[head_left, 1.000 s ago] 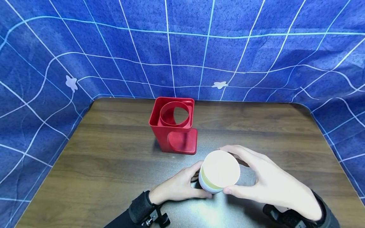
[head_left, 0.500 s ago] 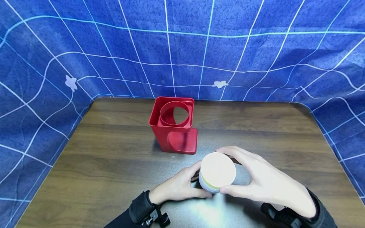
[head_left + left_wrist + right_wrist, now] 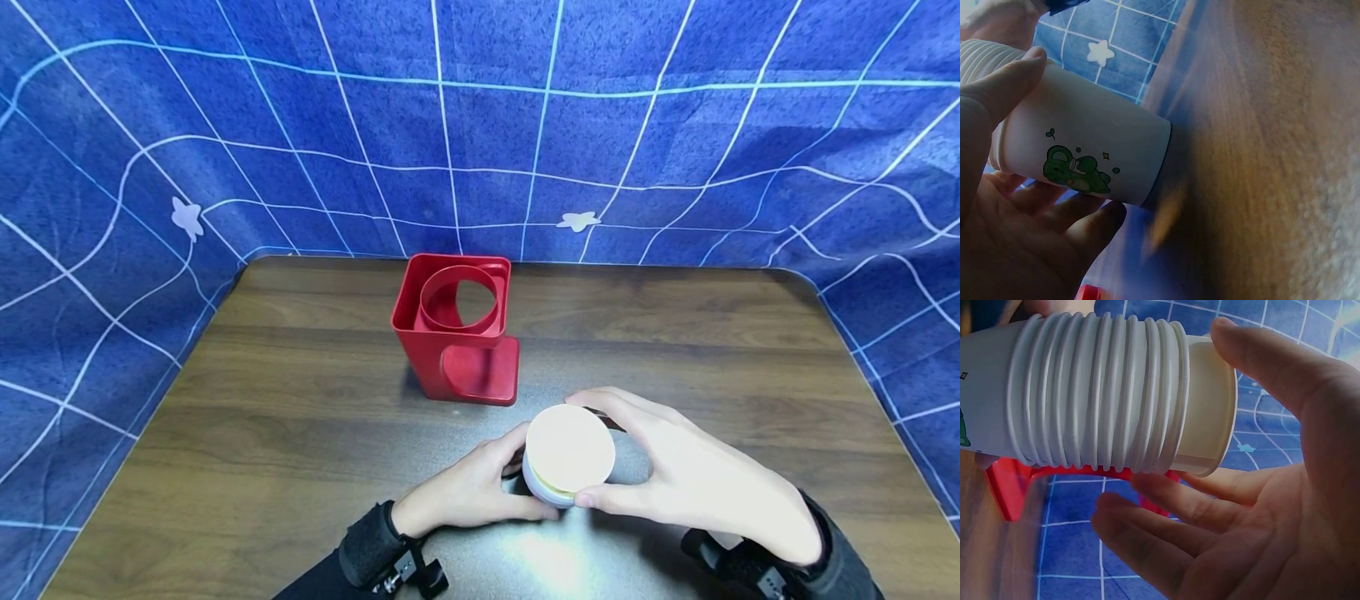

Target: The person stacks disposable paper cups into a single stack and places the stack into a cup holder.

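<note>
Near the table's front stands a stack of white paper cups (image 3: 1104, 394), rims up. The lowest one (image 3: 1085, 137) bears a green cartoon animal and stands on or just above the table; I cannot tell which. My left hand (image 3: 476, 487) holds the stack low down, thumb on one side and fingers round the other. A cream paper cup (image 3: 1210, 406) sits partly inside the stack's top, its upper part standing above the other rims. My right hand (image 3: 660, 467) holds this cup near its rim between thumb and fingers. The cup's inside is washed out in the head view.
Behind the hands, left of centre, stands a red plastic holder (image 3: 453, 358) with a square top, a round ring and a flat foot. The brown wooden table (image 3: 300, 417) meets a blue grid-patterned cloth (image 3: 487, 125) behind and at both sides.
My right hand has moved left and a little down in the head view, and the cream cup has sunk deeper into the stack. The left hand and the red holder have stayed put.
</note>
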{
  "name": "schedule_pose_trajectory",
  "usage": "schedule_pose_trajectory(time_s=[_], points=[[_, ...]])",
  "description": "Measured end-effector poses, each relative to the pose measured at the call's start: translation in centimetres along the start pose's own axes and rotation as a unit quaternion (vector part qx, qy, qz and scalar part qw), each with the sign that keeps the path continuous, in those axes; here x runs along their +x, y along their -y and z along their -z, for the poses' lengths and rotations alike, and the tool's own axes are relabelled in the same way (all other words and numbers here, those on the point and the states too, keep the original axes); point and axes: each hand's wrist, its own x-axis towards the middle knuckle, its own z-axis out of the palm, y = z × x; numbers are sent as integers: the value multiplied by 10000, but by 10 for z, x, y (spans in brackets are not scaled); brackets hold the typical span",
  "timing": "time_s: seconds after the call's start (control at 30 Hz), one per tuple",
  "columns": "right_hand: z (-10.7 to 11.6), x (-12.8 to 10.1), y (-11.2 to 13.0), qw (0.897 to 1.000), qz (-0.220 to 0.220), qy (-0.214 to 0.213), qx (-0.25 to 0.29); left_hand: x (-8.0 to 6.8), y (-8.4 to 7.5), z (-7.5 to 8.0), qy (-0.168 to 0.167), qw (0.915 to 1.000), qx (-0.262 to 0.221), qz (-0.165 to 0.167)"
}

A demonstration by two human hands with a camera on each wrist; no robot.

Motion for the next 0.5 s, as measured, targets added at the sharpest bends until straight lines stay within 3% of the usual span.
schedule_pose_trajectory(time_s=[0.5], points=[[-2,2,-2,9998,-10,195,34,-1,-2,1,-2,9999,-141,98]])
